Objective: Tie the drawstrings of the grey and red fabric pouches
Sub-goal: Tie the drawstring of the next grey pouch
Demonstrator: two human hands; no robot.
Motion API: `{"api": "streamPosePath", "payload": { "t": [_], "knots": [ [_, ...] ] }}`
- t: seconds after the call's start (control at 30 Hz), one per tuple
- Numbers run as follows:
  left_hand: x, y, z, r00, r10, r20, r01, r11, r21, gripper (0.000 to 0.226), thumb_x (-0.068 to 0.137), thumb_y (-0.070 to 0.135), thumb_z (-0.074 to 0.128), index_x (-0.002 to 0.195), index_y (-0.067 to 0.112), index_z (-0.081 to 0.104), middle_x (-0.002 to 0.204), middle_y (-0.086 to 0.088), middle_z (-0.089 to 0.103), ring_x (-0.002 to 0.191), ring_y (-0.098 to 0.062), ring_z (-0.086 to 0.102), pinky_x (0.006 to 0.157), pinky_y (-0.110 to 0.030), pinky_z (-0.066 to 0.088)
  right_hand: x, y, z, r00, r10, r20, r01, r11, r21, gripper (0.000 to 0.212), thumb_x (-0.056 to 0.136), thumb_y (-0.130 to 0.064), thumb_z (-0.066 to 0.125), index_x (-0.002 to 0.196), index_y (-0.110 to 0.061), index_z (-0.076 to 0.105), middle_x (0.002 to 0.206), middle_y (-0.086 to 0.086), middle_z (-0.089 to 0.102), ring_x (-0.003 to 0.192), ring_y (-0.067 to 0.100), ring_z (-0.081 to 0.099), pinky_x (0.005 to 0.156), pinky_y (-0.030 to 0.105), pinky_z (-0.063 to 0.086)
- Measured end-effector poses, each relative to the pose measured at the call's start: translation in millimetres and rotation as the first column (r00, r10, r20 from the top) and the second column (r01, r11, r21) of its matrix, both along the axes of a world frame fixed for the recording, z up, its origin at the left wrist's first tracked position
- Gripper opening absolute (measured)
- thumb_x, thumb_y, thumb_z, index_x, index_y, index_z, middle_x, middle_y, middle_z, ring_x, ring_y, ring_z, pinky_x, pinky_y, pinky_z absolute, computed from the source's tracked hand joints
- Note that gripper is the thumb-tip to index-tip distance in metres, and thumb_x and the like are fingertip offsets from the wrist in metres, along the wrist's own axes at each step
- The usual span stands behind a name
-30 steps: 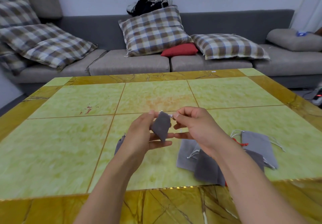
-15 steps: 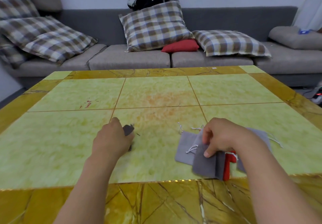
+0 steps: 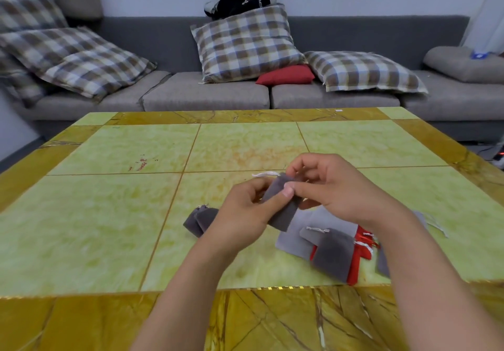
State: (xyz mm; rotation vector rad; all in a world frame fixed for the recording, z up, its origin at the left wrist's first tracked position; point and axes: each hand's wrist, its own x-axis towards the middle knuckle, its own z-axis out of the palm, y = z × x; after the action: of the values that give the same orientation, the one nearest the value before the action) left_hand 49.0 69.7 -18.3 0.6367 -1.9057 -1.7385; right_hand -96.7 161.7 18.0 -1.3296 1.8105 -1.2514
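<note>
A small dark grey pouch (image 3: 283, 208) hangs above the table between both hands. My left hand (image 3: 245, 214) grips its left side, thumb pressed on the fabric. My right hand (image 3: 330, 187) pinches the pouch's top edge, where a white drawstring (image 3: 266, 174) sticks out to the left. Two tied dark grey pouches (image 3: 200, 219) lie on the table left of my left hand. A pile of grey pouches (image 3: 331, 252) and red pouches (image 3: 362, 244) lies under and right of my right wrist.
The table (image 3: 109, 214) has green marble tiles with a yellow-brown border. A grey sofa (image 3: 207, 94) with plaid cushions and a red cushion (image 3: 286, 75) stands behind it. Loose white strings (image 3: 436, 225) trail from the pile at the right.
My left hand set a tied pouch down at the left. My right hand took a new grey pouch from the pile, and both hands now hold it raised above the table.
</note>
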Motion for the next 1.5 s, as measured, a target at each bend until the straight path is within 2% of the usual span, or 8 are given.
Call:
{"api": "streamPosePath", "payload": {
  "t": [0.2, 0.33, 0.47, 0.6, 0.77, 0.97, 1.2, 1.5],
  "knots": [
    [5.2, -11.4, 3.5, 0.977, 0.171, -0.124, -0.145, 0.969, 0.198, 0.026, 0.089, 0.007, 0.068, 0.115, 0.01, 0.064, 0.098, -0.012, 0.076, 0.083, -0.015, 0.071, 0.069, -0.026, 0.055, 4.1, -9.6, -5.9, 0.967, -0.106, 0.232, 0.145, 0.977, -0.156, 0.028, 0.086, -0.001, 0.069, 0.114, -0.008, 0.065, 0.077, 0.009, 0.071, 0.062, 0.015, 0.063, 0.061, 0.026, 0.057],
    [4.9, -10.1, 9.8, 0.971, 0.204, -0.127, -0.179, 0.967, 0.183, 0.025, 0.088, 0.013, 0.07, 0.111, 0.021, 0.062, 0.092, -0.009, 0.077, 0.08, -0.015, 0.071, 0.071, -0.03, 0.057, 5.9, -12.2, -7.2, 0.958, -0.169, 0.231, 0.213, 0.96, -0.181, 0.005, 0.088, -0.003, 0.069, 0.087, -0.004, 0.074, 0.065, 0.008, 0.066, 0.053, 0.015, 0.057, 0.053, 0.023, 0.053],
    [2.6, -6.2, 13.6, 0.956, 0.282, -0.079, -0.259, 0.94, 0.222, 0.034, 0.085, 0.056, 0.059, 0.098, 0.029, 0.074, 0.095, 0.002, 0.077, 0.089, -0.016, 0.07, 0.079, -0.037, 0.053, 10.3, -12.6, -5.9, 0.968, -0.152, 0.201, 0.187, 0.968, -0.17, 0.007, 0.087, -0.004, 0.07, 0.083, -0.001, 0.074, 0.061, 0.006, 0.065, 0.05, 0.012, 0.056, 0.05, 0.022, 0.05],
    [6.9, -9.7, 16.4, 0.931, 0.335, -0.147, -0.262, 0.891, 0.37, 0.034, 0.101, 0.04, 0.046, 0.098, 0.017, 0.072, 0.092, 0.0, 0.077, 0.079, -0.013, 0.069, 0.061, -0.022, 0.053, 14.0, -13.9, -5.8, 0.948, -0.167, 0.27, 0.22, 0.959, -0.18, 0.009, 0.083, -0.009, 0.075, 0.078, -0.002, 0.072, 0.059, 0.005, 0.065, 0.049, 0.013, 0.055, 0.047, 0.021, 0.047],
    [6.2, -10.6, 21.9, 0.901, 0.353, -0.253, -0.112, 0.752, 0.65, 0.023, 0.096, 0.038, 0.056, 0.089, 0.024, 0.072, 0.086, 0.007, 0.074, 0.072, -0.009, 0.066, 0.064, -0.022, 0.05, 20.7, -18.3, -3.4, 0.646, 0.008, 0.764, 0.268, 0.934, -0.237, 0.018, 0.074, -0.026, 0.072, 0.082, -0.012, 0.065, 0.077, 0.001, 0.068, 0.061, 0.009, 0.057, 0.048, 0.017, 0.04],
    [6.2, -14.9, 24.8, 0.822, 0.455, -0.344, -0.003, 0.607, 0.795, 0.019, 0.095, 0.035, 0.055, 0.087, 0.024, 0.068, 0.087, 0.008, 0.074, 0.07, -0.005, 0.061, 0.064, -0.019, 0.046, 33.6, -24.0, 0.5, 0.392, 0.221, 0.893, 0.252, 0.908, -0.336, 0.027, 0.082, -0.029, 0.061, 0.098, -0.007, 0.058, 0.078, 0.0, 0.068, 0.053, 0.004, 0.049, 0.039, 0.013, 0.035],
    [10.9, -23.1, 34.9, 0.768, 0.494, -0.408, -0.065, 0.694, 0.717, 0.022, 0.098, 0.03, 0.055, 0.079, 0.02, 0.062, 0.067, 0.008, 0.062, 0.053, -0.002, 0.052, 0.046, -0.012, 0.042, 20.7, -21.4, 2.9, 0.588, 0.094, 0.803, 0.319, 0.886, -0.337, 0.022, 0.081, -0.025, 0.065, 0.075, -0.017, 0.045, 0.067, 0.001, 0.057, 0.052, 0.007, 0.045, 0.044, 0.015, 0.036],
    [10.3, -22.2, 33.7, 0.785, 0.456, -0.419, -0.108, 0.767, 0.633, 0.03, 0.101, 0.031, 0.048, 0.075, 0.018, 0.054, 0.058, 0.005, 0.052, 0.051, -0.006, 0.048, 0.047, -0.014, 0.043, 27.3, -20.9, 3.5, 0.649, 0.075, 0.757, 0.298, 0.891, -0.343, 0.027, 0.091, -0.022, 0.06, 0.07, -0.018, 0.043, 0.061, 0.0, 0.052, 0.054, 0.011, 0.042, 0.047, 0.019, 0.037]
  ]
}}
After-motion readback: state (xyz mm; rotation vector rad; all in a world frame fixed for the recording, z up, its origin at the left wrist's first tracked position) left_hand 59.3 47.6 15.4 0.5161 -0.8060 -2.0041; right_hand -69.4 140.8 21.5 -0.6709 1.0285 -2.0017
